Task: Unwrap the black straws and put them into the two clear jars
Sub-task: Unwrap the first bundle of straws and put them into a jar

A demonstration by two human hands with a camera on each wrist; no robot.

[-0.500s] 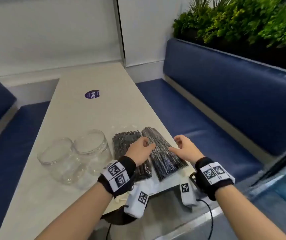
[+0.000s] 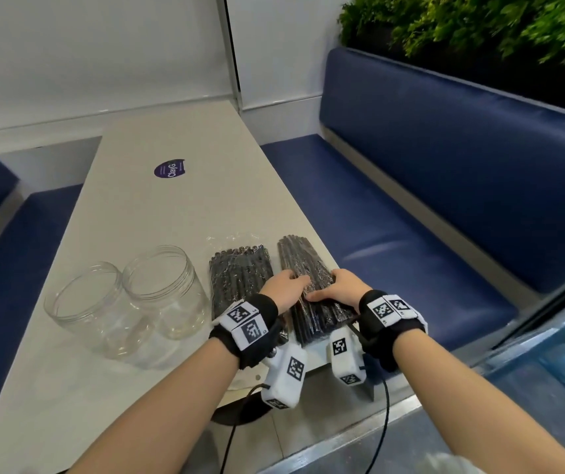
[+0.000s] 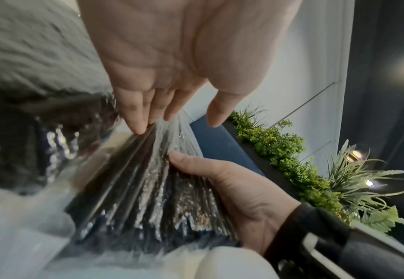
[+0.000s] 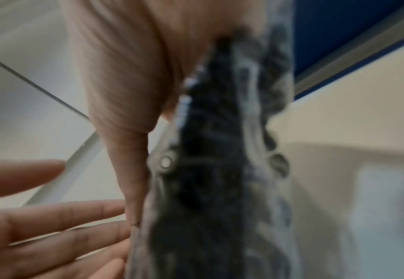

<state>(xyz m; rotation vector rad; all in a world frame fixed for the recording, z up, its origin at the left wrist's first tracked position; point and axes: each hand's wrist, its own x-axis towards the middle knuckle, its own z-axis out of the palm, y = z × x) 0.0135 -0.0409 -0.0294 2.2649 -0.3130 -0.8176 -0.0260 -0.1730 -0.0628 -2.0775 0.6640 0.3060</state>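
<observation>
Two clear jars [image 2: 93, 309] [image 2: 164, 289] stand open and empty, side by side on the table's left. Two wrapped packs of black straws lie to their right. The left pack [image 2: 240, 278] lies untouched. My left hand [image 2: 294, 280] rests straight fingers on the near half of the right pack [image 2: 303, 261]. My right hand [image 2: 325, 285] grips that pack at its right edge. In the left wrist view the left fingertips [image 3: 141, 124] touch the shiny wrapper [image 3: 148, 188], thumb apart, and the right thumb [image 3: 196, 162] lies on top. The right wrist view is blurred, with the pack [image 4: 215, 169] against the palm.
The beige table [image 2: 171, 206] carries a purple round sticker [image 2: 170, 169] further back. Blue benches [image 2: 411, 217] run along both sides, and green plants [image 2: 479, 22] stand behind the right one. The right pack lies close to the table's right edge.
Both hands have come closer together on the right pack. The left hand slid right onto it, and the right hand has taken hold of its edge.
</observation>
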